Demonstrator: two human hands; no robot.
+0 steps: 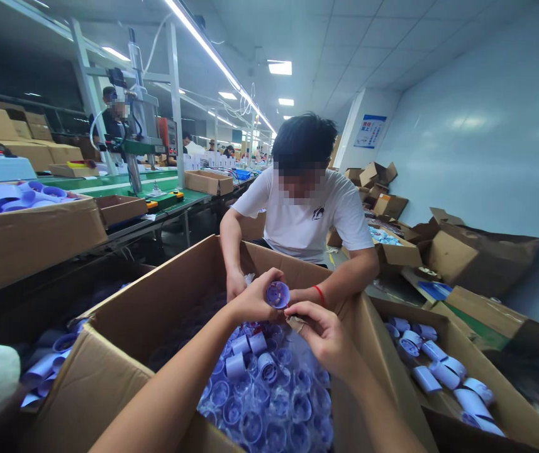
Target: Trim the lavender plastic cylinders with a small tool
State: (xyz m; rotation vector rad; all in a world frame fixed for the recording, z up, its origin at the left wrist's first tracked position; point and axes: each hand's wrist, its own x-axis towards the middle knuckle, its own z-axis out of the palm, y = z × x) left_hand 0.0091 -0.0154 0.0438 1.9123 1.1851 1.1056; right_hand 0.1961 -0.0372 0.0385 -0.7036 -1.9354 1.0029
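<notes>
My left hand [260, 298] is wrapped round a round lilac plastic cup [278, 294], its open end turned to me. The inside of the cup shows some small fittings. Close to the cup's lower right, my right hand [322, 328] is pinched on a small thing with a beige scrap [296, 323] and a bit of red near the fingertips; its kind I cannot make out. Below both hands, a big cardboard box [122, 371] holds many lilac cups [253, 428], several of them in clear plastic wrap.
A person in a white T-shirt [307, 220] leans over the box's far side, arms inside it. An open carton [509, 377] with lilac cylinders stands right; another box [28, 242] of them is left. Behind is a green workbench [165, 189] with a press [141, 126].
</notes>
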